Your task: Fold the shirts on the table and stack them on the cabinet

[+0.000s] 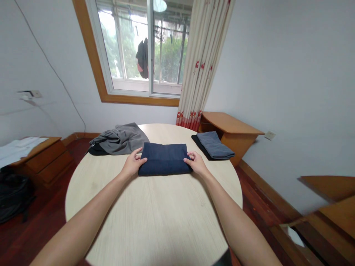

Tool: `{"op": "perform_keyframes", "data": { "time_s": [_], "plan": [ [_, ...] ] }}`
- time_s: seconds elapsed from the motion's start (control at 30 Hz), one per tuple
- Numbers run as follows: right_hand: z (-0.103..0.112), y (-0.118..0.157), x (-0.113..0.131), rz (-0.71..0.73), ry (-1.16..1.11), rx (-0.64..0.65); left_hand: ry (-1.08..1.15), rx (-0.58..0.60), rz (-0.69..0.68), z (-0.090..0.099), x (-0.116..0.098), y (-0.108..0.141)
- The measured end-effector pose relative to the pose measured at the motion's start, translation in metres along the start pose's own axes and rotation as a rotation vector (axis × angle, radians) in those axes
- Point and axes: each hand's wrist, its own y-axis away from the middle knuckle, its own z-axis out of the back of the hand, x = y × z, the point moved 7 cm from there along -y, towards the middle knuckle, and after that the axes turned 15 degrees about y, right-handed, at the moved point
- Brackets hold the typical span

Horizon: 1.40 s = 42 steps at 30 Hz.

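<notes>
A dark navy cloth [165, 159], folded into a flat rectangle, lies across the far half of the round pale table [166, 214]. At its left end, my left hand [135, 162] grips the edge, thumb on top and fingers behind. My right hand [195, 162] pinches the opposite end in the same way. To the left sits a crumpled grey garment [124, 138] with a black part beneath it. Folded grey-blue cloth [215, 145] rests on a black one [202, 146] at the table's right side.
Behind the table on the right stands a wooden desk [233, 125] beside a long curtain [199, 66]. A low wooden cabinet [50, 162] is at the left, with a black bag [15, 195] on the floor. More wooden furniture [332, 221] stands at the lower right.
</notes>
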Motion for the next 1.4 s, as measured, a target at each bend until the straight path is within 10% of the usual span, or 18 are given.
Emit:
{"op": "perform_keyframes", "data": {
  "time_s": [0.4, 0.87, 1.4],
  "plan": [
    [0.0, 0.001, 0.013, -0.046, 0.468, -0.183, -0.558, -0.123, -0.139, 0.011, -0.01, -0.006],
    [0.02, 0.022, -0.002, -0.053, 0.344, 0.247, -0.68, 0.258, 0.194, 0.014, -0.014, 0.031],
    [0.025, 0.025, 0.011, 0.009, 0.497, 0.273, -0.847, 0.226, 0.079, 0.009, -0.024, 0.03]
  ]
}}
